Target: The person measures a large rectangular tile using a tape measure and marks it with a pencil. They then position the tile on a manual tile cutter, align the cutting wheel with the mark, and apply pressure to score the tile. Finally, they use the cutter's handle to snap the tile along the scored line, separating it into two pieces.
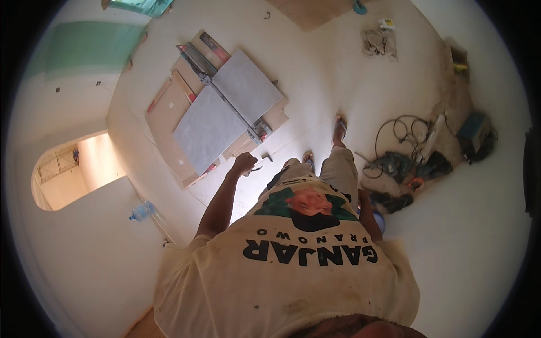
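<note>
Head view shows the left hand (245, 163) curled up like a fist near the tile cutter (228, 102), and I can't tell if anything is inside it; the right hand is hidden. Big gray tile (208, 132) lies flat on both sides of the cutter, with brown cardboard (163, 121) under it on the pale floor (313, 79). Off to the right, tools (394, 165) sit in a heap.

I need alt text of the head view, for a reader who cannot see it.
A standing person's left hand is near a large grey tile crossed by a metal rail. Tools lie at right.
</note>
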A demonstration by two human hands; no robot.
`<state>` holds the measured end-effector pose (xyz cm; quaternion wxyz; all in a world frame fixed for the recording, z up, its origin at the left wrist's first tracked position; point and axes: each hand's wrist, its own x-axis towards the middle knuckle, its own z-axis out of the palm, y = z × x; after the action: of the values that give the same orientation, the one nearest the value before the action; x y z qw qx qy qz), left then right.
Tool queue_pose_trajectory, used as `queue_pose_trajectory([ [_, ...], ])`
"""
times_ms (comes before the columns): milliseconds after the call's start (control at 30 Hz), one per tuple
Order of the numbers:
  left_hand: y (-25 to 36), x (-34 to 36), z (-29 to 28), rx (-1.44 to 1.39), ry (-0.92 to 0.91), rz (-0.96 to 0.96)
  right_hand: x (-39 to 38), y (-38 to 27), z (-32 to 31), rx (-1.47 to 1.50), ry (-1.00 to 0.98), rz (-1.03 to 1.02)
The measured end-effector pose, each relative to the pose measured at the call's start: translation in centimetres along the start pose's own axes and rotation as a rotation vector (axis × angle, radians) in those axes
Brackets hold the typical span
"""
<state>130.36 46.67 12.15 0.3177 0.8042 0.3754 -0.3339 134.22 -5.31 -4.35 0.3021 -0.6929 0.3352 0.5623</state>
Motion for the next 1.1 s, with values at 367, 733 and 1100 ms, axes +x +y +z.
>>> queue_pose_trajectory([
  [367,9.6,4.0,1.2,0.037,-0.086,0.005,2.5,-21.1,-18.2,-0.336,0.209,-0.401],
  [733,9.2,13.7,0.5,0.604,-0.083,0.231,5.6,-40.6,-16.3,-1.287,0.369,-0.941],
  [1100,16.8,21.7,-12.2,-0.262,0.197,-0.006,1.9,-65.0,-16.9,-0.864,0.340,-0.846],
])
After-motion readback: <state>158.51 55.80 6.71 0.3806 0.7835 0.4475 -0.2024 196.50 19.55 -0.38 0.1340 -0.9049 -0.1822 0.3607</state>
